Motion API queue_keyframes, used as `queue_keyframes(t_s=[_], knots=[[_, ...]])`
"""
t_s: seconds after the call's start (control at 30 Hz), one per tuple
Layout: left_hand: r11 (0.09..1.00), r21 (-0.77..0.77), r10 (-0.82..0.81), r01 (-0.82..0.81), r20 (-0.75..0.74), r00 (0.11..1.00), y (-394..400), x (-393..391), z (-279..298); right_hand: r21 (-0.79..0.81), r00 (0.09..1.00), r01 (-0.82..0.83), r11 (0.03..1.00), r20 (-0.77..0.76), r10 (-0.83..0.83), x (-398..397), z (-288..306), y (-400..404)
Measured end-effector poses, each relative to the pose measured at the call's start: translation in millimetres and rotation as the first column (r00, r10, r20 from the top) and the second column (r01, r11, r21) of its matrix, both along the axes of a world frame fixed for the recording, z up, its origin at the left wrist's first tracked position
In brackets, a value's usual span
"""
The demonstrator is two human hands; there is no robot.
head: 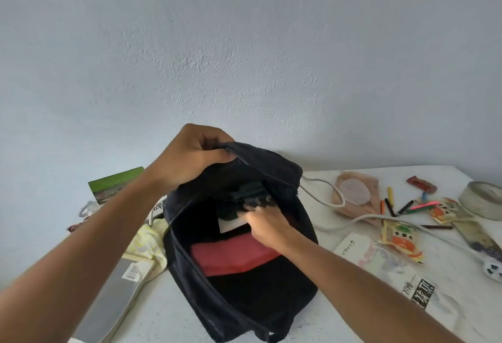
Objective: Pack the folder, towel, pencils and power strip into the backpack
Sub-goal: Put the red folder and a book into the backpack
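A black backpack (244,302) stands open on the white table. My left hand (190,158) is shut on its top rim by the zipper, holding it up. My right hand (264,223) reaches inside and grips a dark bundle (250,196) above a white sheet (231,224). Lower in the bag lies a flat red item (231,257). Several pencils and crayons (402,207) lie scattered on the table to the right. The power strip's white cord (353,220) runs from behind the bag to the right edge. A yellow cloth (146,239) and a grey folder (114,302) lie left of the bag.
A green book (116,185) stands at the back left. On the right are a pink pouch (353,193), orange snack packets (402,239), printed paper (380,266) and a round tin (483,200). A pale wall rises right behind the table.
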State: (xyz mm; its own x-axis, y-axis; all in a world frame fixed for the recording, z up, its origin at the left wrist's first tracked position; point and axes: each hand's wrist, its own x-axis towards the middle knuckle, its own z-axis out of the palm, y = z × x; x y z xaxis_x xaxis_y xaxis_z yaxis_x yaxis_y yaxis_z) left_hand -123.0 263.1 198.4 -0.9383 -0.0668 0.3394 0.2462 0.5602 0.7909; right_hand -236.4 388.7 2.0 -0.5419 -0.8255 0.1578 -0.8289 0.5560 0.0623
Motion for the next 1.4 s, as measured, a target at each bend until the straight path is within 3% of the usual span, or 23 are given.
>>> queue_keyframes(t_s=[0.2, 0.37, 0.47, 0.57, 0.63, 0.7, 0.77, 0.83, 0.93, 1.0, 1.1, 1.17, 1.23, 1.3, 1.4], knots=[[0.996, 0.026, -0.082, 0.081, 0.028, 0.996, 4, 16, -3, 0.017, 0.982, 0.183, 0.983, 0.046, -0.184, -23, 10, -11], [0.994, 0.052, -0.099, 0.095, 0.067, 0.993, 8, 17, -13, 0.082, 0.971, 0.216, 0.973, 0.084, -0.223, -34, -2, -18], [0.996, 0.083, -0.044, 0.040, 0.052, 0.998, 10, 14, -21, 0.171, 0.960, 0.206, 0.964, 0.156, -0.233, -34, 0, -17], [0.986, 0.152, 0.070, -0.074, 0.036, 0.997, 4, 3, -36, 0.263, 0.978, 0.142, 0.954, 0.112, -0.176, -15, 8, -9], [0.966, 0.188, 0.166, -0.177, 0.069, 0.984, -3, -7, -49, 0.193, 0.965, 0.043, 0.980, 0.244, -0.091, 6, 21, 1], [0.944, 0.203, 0.238, -0.259, 0.119, 0.964, -7, -19, -65, 0.035, 0.862, -0.042, 0.998, 0.506, 0.019, 28, 39, 18], [0.927, 0.196, 0.289, -0.320, 0.170, 0.942, -9, -32, -82, -0.112, 0.744, -0.057, 0.992, 0.657, 0.117, 42, 57, 42], [0.934, 0.153, 0.284, -0.322, 0.225, 0.932, -9, -46, -102, -0.240, 0.726, 0.013, 0.971, 0.670, 0.156, 45, 69, 74], [0.957, 0.018, 0.274, -0.290, 0.280, 0.920, -9, -68, -134, -0.332, 0.751, 0.259, 0.907, 0.659, 0.027, 27, 69, 126], [0.961, -0.069, 0.277, -0.269, 0.325, 0.904, -7, -79, -154, -0.268, 0.753, 0.423, 0.865, 0.635, -0.172, 11, 62, 164], [0.963, -0.210, 0.241, -0.167, 0.405, 0.882, 1, -90, -179, -0.015, 0.685, 0.536, 0.844, 0.592, -0.424, 4, 45, 208], [0.941, -0.320, 0.248, -0.109, 0.436, 0.865, 5, -93, -186, 0.176, 0.647, 0.499, 0.849, 0.576, -0.500, 15, 38, 218], [0.926, -0.369, 0.250, -0.077, 0.449, 0.858, 9, -97, -186, 0.304, 0.671, 0.473, 0.827, 0.483, -0.562, 24, 30, 223], [0.925, -0.375, 0.244, -0.063, 0.458, 0.855, 10, -100, -184, 0.377, 0.667, 0.509, 0.774, 0.396, -0.631, 23, 19, 228], [0.927, -0.372, 0.235, -0.053, 0.464, 0.854, 9, -101, -185, 0.428, 0.565, 0.557, 0.712, 0.433, -0.702, 22, 4, 231]])
